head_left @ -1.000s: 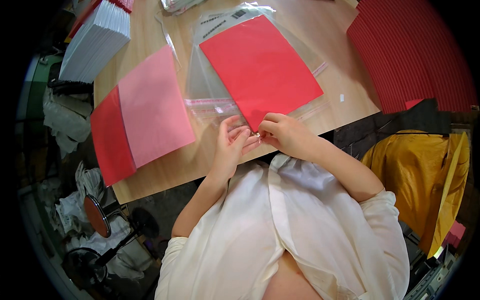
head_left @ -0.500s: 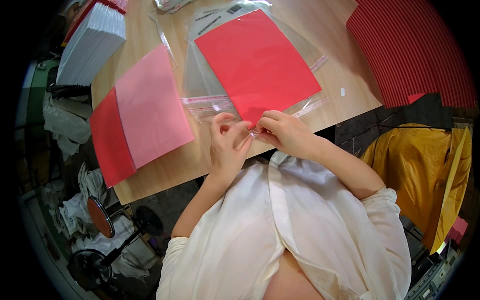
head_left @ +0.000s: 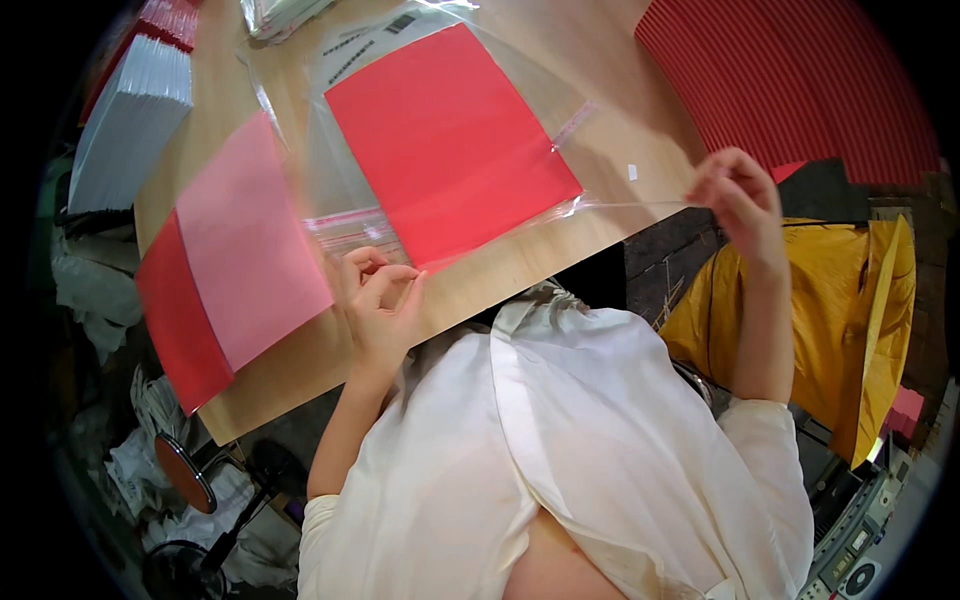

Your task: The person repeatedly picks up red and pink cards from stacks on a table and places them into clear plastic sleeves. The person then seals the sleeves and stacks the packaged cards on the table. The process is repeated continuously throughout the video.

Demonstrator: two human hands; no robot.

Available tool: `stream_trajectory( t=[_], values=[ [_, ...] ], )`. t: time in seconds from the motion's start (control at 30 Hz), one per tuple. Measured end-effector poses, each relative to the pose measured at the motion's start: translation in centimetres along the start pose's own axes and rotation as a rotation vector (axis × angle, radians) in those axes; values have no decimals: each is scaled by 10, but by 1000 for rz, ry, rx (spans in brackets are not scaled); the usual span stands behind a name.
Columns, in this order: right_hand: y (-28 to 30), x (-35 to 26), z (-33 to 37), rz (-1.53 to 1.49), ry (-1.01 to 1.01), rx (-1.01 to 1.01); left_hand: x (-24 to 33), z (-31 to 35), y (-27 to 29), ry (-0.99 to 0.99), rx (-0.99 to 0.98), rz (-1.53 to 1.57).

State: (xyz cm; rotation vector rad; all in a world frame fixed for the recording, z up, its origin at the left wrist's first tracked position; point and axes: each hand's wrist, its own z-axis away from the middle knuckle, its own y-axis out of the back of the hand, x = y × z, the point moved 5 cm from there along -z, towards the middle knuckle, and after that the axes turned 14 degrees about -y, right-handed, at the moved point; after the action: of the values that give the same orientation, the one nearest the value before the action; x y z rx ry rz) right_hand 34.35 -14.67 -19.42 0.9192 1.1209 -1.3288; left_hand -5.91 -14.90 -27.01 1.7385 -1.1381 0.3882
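Clerk: Item one?

Operator: Flat, smooth, bright red rectangular sheet (head_left: 450,140), lying mid-table, lower corner close to the near edge; I take that as keeping it within easy reach. Clear plastic shows around it; I cannot tell whether the sheet is inside or on top.

Clerk: Hands?

Operator: Left hand (head_left: 380,305): loosely curled, thumb and forefinger drawn near each other at the sheet's lower corner, probably to steady it. I cannot tell whether they pinch or merely press. Right hand (head_left: 745,205): lifted well apart toward the right, fingers bent in, fingertips closed on the end of a thin clear strip (head_left: 640,204). The strip runs taut from the sheet's right-hand corner, so I judge the hand is set wide to keep tension on it.

Clerk: Adjacent stock?

Operator: Clear plastic bags with pink-edged seals (head_left: 350,225), partly beneath the sheet, perhaps laid there as a ready supply. Pink rectangular folder with a red band (head_left: 250,230), left of them, likely set aside to leave working room. Tall stack of red, thin-edged pieces (head_left: 790,90), far right, apparently piled out of the way.

Clerk: Surface?

Operator: Pale wood-grain table (head_left: 650,135), bearing one small white paper tag (head_left: 632,172) near the strip.
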Motion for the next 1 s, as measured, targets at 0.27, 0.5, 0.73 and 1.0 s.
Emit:
stream_trajectory(
  t=[0.27, 0.5, 0.73, 1.0],
  values=[
    [78, 63, 79, 782, -783, -107, -2, 1, -1, -21, -24, -19],
    [41, 79, 41, 932, -311, 139, -1, 1, -1, 0, -35, -37],
    [-46, 57, -33, 819, 13, 180, -6, 4, 0, 40, 6, -5],
    [-65, 75, -71, 717, -6, 77, -12, 7, 1, 205, -36, -85]
  ],
)
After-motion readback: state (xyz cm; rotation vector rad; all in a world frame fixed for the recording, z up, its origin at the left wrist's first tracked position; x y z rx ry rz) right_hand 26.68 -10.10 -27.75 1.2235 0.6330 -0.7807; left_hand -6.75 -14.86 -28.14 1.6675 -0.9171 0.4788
